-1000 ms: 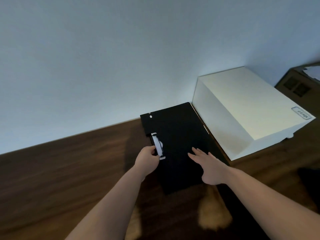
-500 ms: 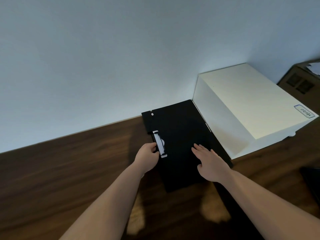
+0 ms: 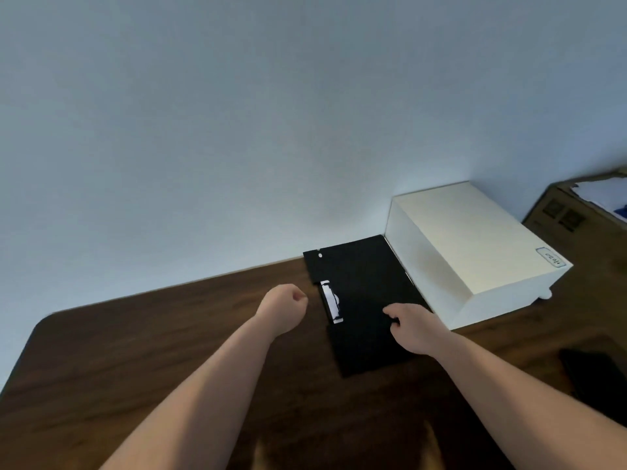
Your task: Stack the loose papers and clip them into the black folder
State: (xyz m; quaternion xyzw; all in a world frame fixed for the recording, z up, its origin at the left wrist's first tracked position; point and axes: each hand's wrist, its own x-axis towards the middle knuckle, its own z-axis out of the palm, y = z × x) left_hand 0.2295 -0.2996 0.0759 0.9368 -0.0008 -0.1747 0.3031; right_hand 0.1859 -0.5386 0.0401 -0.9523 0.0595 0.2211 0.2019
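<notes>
Flat black rectangular folder (image 3: pixel 364 300), long axis running away; silver clip (image 3: pixel 330 301) flanked: left hand (image 3: pixel 283 308) fisted empty beside it, right hand (image 3: pixel 412 329) curled on cover.

The folder (image 3: pixel 363 300) lies on the table (image 3: pixel 135 351) against the wall (image 3: pixel 237 130), with the box (image 3: pixel 475 252) at its right.

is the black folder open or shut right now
Shut, as far as shows: the black folder lies flat on the wooden table with its cover down and no papers visible. The right hand rests on it.
</notes>
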